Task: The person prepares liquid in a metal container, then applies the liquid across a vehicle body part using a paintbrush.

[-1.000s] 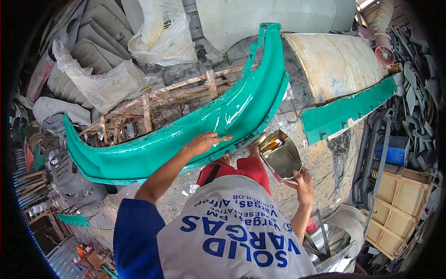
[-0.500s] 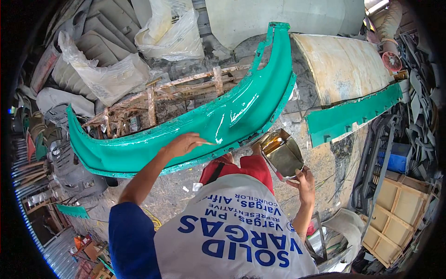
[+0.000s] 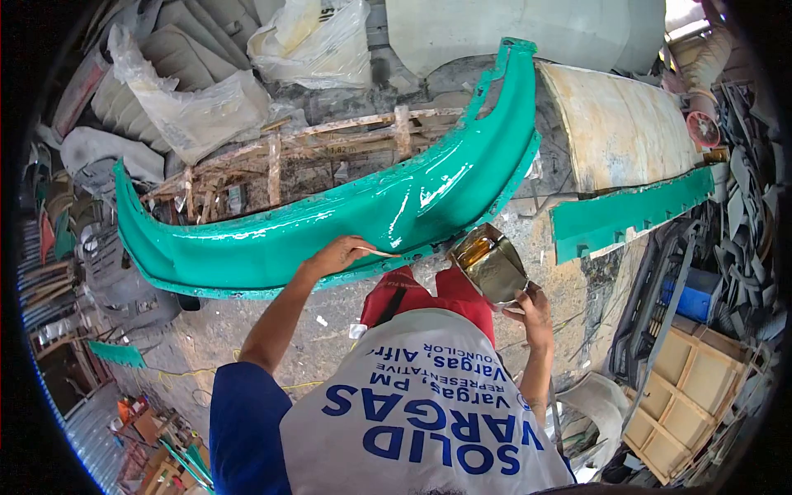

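Note:
My left hand is closed on a thin pale stick, which points right over the lower edge of a long, glossy green curved mould. I cannot make out whether the stick's tip touches the mould. In my right hand is a squarish metal tin, gripped by its near rim and tilted so its inside shows. Some amber liquid appears to lie at the far side of the tin. The tin is held just below the mould's edge, above my red shorts.
The mould lies by a rough wooden frame. A flat green strip edges a pale panel on the right. Plastic-wrapped pieces lie at the upper left. A blue bin and wooden crate stand at the right.
My left hand has shifted slightly right, and the stick now shows more fully along the mould's edge. The tin has moved a little left in view. The whole view has shifted slightly.

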A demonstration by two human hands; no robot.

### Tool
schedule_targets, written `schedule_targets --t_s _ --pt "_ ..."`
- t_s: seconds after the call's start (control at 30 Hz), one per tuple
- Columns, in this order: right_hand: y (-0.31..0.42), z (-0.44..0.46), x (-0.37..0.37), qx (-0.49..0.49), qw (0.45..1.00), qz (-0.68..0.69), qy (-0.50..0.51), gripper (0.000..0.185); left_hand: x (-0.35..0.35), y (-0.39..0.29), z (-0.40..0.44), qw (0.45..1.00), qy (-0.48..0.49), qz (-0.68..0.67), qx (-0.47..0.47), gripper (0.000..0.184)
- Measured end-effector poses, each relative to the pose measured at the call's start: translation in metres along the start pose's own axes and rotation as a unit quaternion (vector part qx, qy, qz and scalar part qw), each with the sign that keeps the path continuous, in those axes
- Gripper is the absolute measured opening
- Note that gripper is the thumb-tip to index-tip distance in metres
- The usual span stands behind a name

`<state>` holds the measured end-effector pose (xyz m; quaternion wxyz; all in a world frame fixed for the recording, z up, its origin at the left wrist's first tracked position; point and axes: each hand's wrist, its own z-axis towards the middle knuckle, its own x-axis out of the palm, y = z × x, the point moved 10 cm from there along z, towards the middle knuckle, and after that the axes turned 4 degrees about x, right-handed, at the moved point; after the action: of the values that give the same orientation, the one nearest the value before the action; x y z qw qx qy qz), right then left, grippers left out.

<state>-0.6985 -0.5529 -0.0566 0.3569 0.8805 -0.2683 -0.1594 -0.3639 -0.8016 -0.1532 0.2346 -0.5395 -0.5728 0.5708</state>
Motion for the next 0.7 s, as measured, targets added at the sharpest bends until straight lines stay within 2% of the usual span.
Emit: schedule_targets --t_s 0.17,0.27,0.33,0.37,0.43,0.47,0.5,0.57,0.6,0.63,0.67,0.7 --pt "0.005 0.010 0.010 0.007 0.999 -0.033 0.018 0.069 -0.023 0.032 -0.040 0.997 0.035 0.037 -0.054 0.024" --pt "0.011 0.016 0.022 -0.005 0.999 -0.048 0.022 0.067 -0.040 0.020 -0.056 0.996 0.044 0.059 -0.057 0.024" --pt "0.017 0.019 0.043 -0.008 0.997 -0.061 0.053 0.064 -0.056 0.013 -0.062 0.993 -0.023 -0.050 -0.108 0.021" --pt "0.019 0.021 0.049 -0.009 0.997 -0.060 0.046 0.064 -0.054 -0.001 -0.061 0.993 -0.019 -0.051 -0.102 0.021" --pt "0.028 0.026 0.075 -0.052 0.991 -0.081 0.091 0.061 -0.080 -0.045 -0.059 0.976 -0.174 -0.099 -0.083 0.018" --pt "0.028 0.031 0.081 -0.052 0.991 -0.080 0.089 0.061 -0.084 -0.061 -0.057 0.970 -0.209 -0.109 -0.065 0.017" --pt "0.028 0.034 0.092 -0.064 0.987 -0.092 0.111 0.062 -0.078 -0.071 -0.049 0.970 -0.209 -0.109 -0.065 0.017" --pt "0.036 0.039 0.113 -0.079 0.981 -0.107 0.139 0.063 -0.076 -0.111 -0.032 0.969 -0.231 -0.077 0.045 0.017" --pt "0.043 0.040 0.126 -0.093 0.970 -0.165 0.154 0.068 -0.073 -0.120 -0.024 0.968 -0.237 -0.076 0.043 0.017" --pt "0.045 0.039 0.138 -0.106 0.954 -0.224 0.169 0.073 -0.060 -0.130 -0.011 0.980 -0.189 -0.038 0.039 0.016" --pt "0.036 0.045 0.140 -0.077 0.958 -0.228 0.157 0.072 -0.048 -0.135 -0.002 0.989 -0.141 -0.001 0.034 0.016" --pt "0.034 0.047 0.146 -0.078 0.956 -0.232 0.161 0.072 -0.045 -0.133 0.001 0.989 -0.147 -0.001 0.032 0.016"
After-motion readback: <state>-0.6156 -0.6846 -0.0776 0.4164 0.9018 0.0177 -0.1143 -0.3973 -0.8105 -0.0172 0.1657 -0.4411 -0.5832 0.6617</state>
